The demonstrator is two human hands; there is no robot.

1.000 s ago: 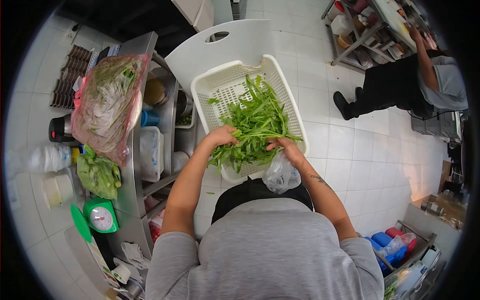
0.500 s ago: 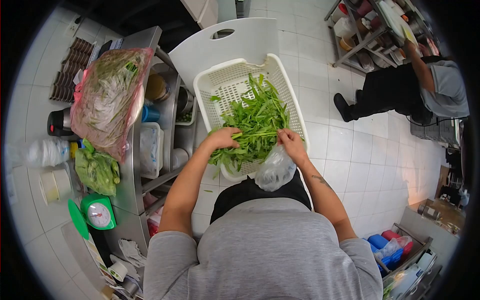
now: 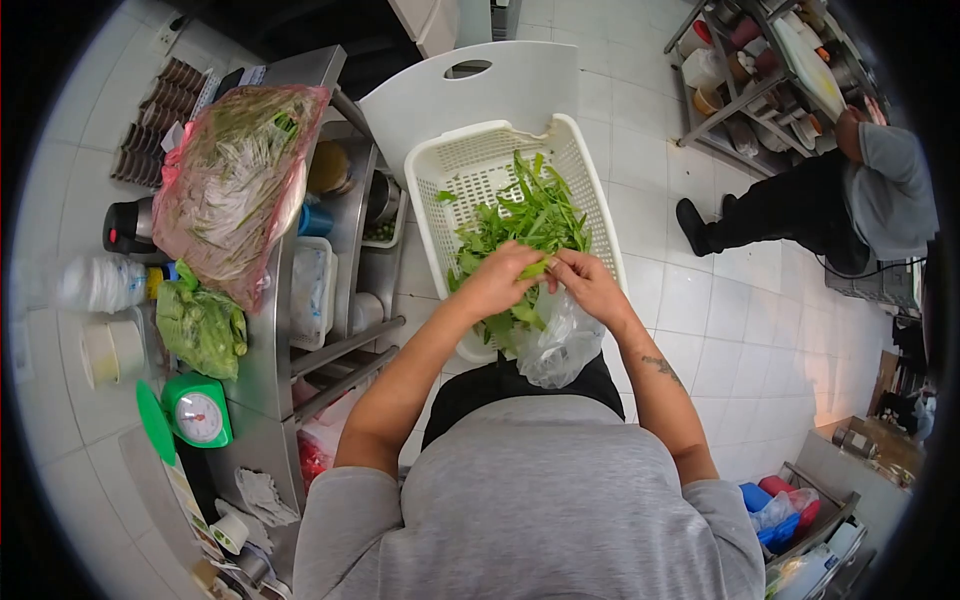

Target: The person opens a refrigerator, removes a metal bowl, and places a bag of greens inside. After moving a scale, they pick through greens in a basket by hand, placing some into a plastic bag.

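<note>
A white perforated basket (image 3: 432, 230) in front of me holds a heap of long-leaved greens (image 3: 535, 205). Over its near part my two hands come together around a few green stems (image 3: 536, 268). My left hand (image 3: 500, 280) is closed on these stems, with leaves hanging beneath it. My right hand (image 3: 590, 285) is closed in a pinch at the other end of the stems. A clear plastic bag (image 3: 552, 348) hangs below my right hand, against my lap; whether the fingers grip its edge is hard to see.
Left of me, a steel table (image 3: 262, 385) carries a pink plastic bag of greens (image 3: 235, 190), bagged leafy vegetables (image 3: 205, 330) and a green scale (image 3: 197, 412). A white chair (image 3: 530, 85) stands behind the basket. Another person (image 3: 800, 210) is at a shelf on the right.
My left hand has moved right and lifted from the heap, bringing stems to meet my right hand. The other person's arm has drawn back at the shelf.
</note>
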